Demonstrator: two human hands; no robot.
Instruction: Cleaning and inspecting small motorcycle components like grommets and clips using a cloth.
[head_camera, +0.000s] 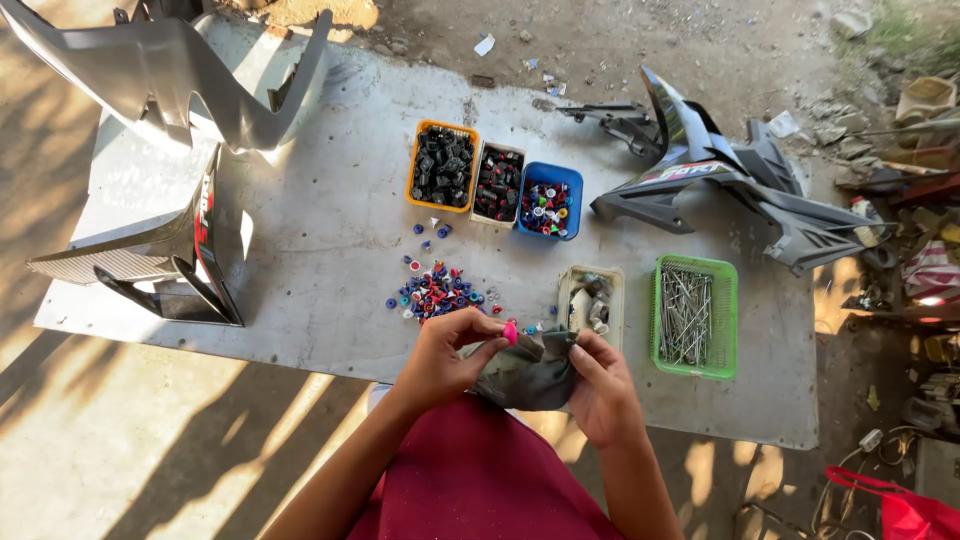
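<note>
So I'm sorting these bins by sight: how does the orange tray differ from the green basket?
The orange tray lies at the far end of the sheet, left of centre; the green basket lies nearer, at the right. The orange tray holds small black parts; the green basket holds long silver metal pins. The green basket looks larger and has mesh walls. Both are rectangular, open-topped, and neither hand touches them.

A flat grey table (330, 250) stood outside on bare dirt ground (150, 450), with sunlight and long shadows.
</note>
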